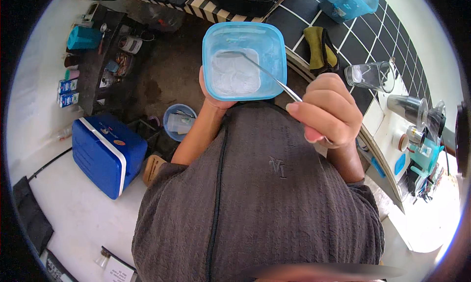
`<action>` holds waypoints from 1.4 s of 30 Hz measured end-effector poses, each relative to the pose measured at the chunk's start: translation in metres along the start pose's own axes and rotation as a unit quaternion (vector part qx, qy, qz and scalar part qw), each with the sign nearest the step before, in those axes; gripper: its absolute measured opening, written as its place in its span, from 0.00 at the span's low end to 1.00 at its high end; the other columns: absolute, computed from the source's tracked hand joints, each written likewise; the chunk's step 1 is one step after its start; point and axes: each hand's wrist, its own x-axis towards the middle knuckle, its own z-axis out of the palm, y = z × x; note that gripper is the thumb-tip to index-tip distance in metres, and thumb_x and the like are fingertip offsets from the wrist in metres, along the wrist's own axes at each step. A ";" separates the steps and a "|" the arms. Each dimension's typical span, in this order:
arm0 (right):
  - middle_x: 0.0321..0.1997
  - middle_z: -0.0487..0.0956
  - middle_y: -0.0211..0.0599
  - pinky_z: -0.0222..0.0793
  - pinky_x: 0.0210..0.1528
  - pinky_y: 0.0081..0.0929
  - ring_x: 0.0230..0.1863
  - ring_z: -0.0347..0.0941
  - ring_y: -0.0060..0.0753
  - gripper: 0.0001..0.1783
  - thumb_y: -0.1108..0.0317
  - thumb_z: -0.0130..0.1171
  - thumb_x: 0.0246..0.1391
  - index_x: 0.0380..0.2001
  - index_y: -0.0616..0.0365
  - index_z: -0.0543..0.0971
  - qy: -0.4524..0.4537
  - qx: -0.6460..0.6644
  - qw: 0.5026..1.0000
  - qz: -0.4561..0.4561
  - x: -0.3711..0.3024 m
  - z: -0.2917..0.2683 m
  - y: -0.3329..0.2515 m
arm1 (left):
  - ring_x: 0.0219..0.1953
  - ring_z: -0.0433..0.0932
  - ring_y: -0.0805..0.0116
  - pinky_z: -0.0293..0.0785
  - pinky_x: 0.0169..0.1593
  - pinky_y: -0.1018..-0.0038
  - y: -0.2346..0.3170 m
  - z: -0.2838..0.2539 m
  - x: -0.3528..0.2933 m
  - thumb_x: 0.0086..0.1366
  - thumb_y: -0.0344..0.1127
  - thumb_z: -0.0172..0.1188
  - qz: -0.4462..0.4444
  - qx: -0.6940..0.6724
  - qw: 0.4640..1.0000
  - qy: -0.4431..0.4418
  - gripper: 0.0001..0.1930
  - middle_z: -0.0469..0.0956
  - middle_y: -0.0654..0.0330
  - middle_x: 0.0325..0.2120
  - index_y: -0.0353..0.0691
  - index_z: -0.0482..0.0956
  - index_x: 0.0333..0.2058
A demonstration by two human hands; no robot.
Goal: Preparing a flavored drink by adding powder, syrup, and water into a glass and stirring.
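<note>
A light blue square plastic container (pixel 274 49) rests in my left hand (pixel 218 101), which grips it from beneath and along its left side. Most of those fingers are hidden by the container. White, powdery-looking contents (pixel 235 78) cover its bottom. My right hand (pixel 333 110) is closed around the handle of a metal spoon (pixel 269 73). The spoon slants down to the left, its bowl inside the container over the white contents. Whether the bowl touches them I cannot tell.
On the dark tiled counter at right are a blue tub (pixel 346 6), a green-and-black cloth (pixel 319 49) and a clear glass (pixel 370 77). A metal cup (pixel 405 107) stands farther right. Left are a blue cooler box (pixel 105 157) and a low bucket (pixel 170 122).
</note>
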 end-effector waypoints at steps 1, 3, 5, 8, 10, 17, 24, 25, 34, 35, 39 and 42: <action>0.23 0.71 0.33 0.64 0.24 0.27 0.23 0.69 0.32 0.20 0.53 0.59 0.53 0.31 0.63 0.79 0.008 -0.010 1.000 0.005 -0.002 0.000 0.000 | 0.63 0.60 0.47 0.57 0.63 0.45 0.000 -0.001 -0.001 0.61 0.62 0.42 -0.011 -0.056 0.997 -0.042 0.38 0.59 0.52 0.63 0.45 0.58 0.64; 0.23 0.72 0.34 0.65 0.24 0.29 0.24 0.70 0.35 0.21 0.53 0.56 0.57 0.31 0.65 0.79 0.062 -0.004 0.998 0.014 -0.011 0.000 -0.001 | 0.63 0.60 0.47 0.57 0.63 0.46 -0.003 0.005 -0.002 0.62 0.61 0.42 -0.021 -0.112 0.990 -0.087 0.37 0.59 0.52 0.63 0.45 0.58 0.64; 0.24 0.73 0.34 0.65 0.25 0.30 0.24 0.70 0.35 0.21 0.53 0.54 0.58 0.31 0.65 0.78 0.065 -0.009 0.997 0.039 -0.015 -0.001 -0.004 | 0.63 0.61 0.49 0.57 0.64 0.48 -0.008 0.021 -0.001 0.64 0.59 0.41 -0.011 -0.132 0.987 -0.092 0.35 0.60 0.52 0.63 0.43 0.59 0.64; 0.25 0.74 0.36 0.65 0.26 0.31 0.24 0.70 0.36 0.21 0.55 0.53 0.60 0.31 0.66 0.78 0.092 0.001 0.994 0.063 -0.021 -0.003 -0.005 | 0.63 0.62 0.50 0.56 0.64 0.51 -0.008 0.030 -0.001 0.66 0.57 0.41 -0.014 -0.112 0.986 -0.121 0.33 0.60 0.52 0.63 0.43 0.59 0.63; 0.25 0.75 0.37 0.65 0.26 0.31 0.24 0.70 0.36 0.21 0.54 0.52 0.60 0.31 0.66 0.78 0.096 0.001 0.993 0.075 -0.022 -0.007 -0.010 | 0.62 0.62 0.50 0.56 0.64 0.51 -0.007 0.025 0.001 0.66 0.57 0.41 -0.011 -0.065 0.991 -0.115 0.33 0.61 0.52 0.62 0.43 0.60 0.63; 0.23 0.74 0.35 0.64 0.24 0.30 0.23 0.70 0.34 0.24 0.52 0.48 0.62 0.30 0.64 0.79 0.146 -0.030 0.987 0.060 -0.033 -0.013 -0.019 | 0.61 0.63 0.46 0.58 0.60 0.38 -0.007 0.015 0.004 0.62 0.61 0.47 -0.023 -0.029 0.999 -0.012 0.32 0.66 0.54 0.59 0.47 0.66 0.59; 0.23 0.73 0.35 0.65 0.25 0.32 0.24 0.70 0.37 0.25 0.51 0.47 0.63 0.30 0.64 0.78 0.218 -0.037 0.974 0.043 -0.045 -0.013 -0.025 | 0.62 0.63 0.50 0.57 0.63 0.49 -0.016 0.004 0.005 0.64 0.59 0.40 -0.050 -0.049 0.997 -0.040 0.33 0.64 0.54 0.61 0.46 0.64 0.61; 0.23 0.73 0.36 0.66 0.25 0.32 0.24 0.70 0.37 0.25 0.50 0.46 0.63 0.30 0.64 0.77 0.164 -0.047 0.983 0.074 -0.048 -0.016 -0.026 | 0.62 0.63 0.50 0.57 0.63 0.49 -0.017 -0.001 0.005 0.64 0.60 0.41 -0.054 -0.046 0.996 -0.047 0.33 0.64 0.54 0.61 0.46 0.64 0.61; 0.28 0.74 0.38 0.69 0.26 0.30 0.26 0.71 0.36 0.24 0.51 0.50 0.60 0.36 0.65 0.78 0.048 -0.022 0.996 0.077 -0.057 -0.025 -0.031 | 0.60 0.64 0.49 0.60 0.62 0.51 -0.024 0.010 0.011 0.62 0.60 0.48 -0.051 0.012 0.998 0.027 0.35 0.64 0.51 0.60 0.43 0.63 0.61; 0.28 0.75 0.38 0.70 0.27 0.31 0.27 0.72 0.37 0.22 0.53 0.53 0.58 0.36 0.65 0.79 0.054 0.005 0.997 0.060 -0.057 -0.030 -0.034 | 0.57 0.66 0.48 0.63 0.59 0.52 -0.024 0.008 0.011 0.61 0.59 0.50 -0.042 -0.010 0.999 0.022 0.36 0.64 0.49 0.59 0.41 0.63 0.61; 0.30 0.75 0.39 0.71 0.29 0.31 0.29 0.72 0.37 0.20 0.55 0.55 0.57 0.36 0.65 0.79 0.060 0.008 0.993 0.100 -0.061 -0.033 -0.042 | 0.46 0.65 0.59 0.63 0.47 0.64 -0.032 0.017 0.015 0.59 0.58 0.54 -0.082 0.045 0.992 0.081 0.37 0.63 0.49 0.55 0.40 0.63 0.60; 0.31 0.74 0.40 0.71 0.31 0.32 0.31 0.72 0.40 0.20 0.56 0.58 0.55 0.38 0.65 0.79 0.072 0.015 0.995 0.067 -0.065 -0.033 -0.041 | 0.47 0.65 0.58 0.63 0.49 0.63 -0.033 0.003 0.020 0.59 0.58 0.54 -0.071 0.109 0.988 0.078 0.36 0.63 0.50 0.55 0.40 0.63 0.59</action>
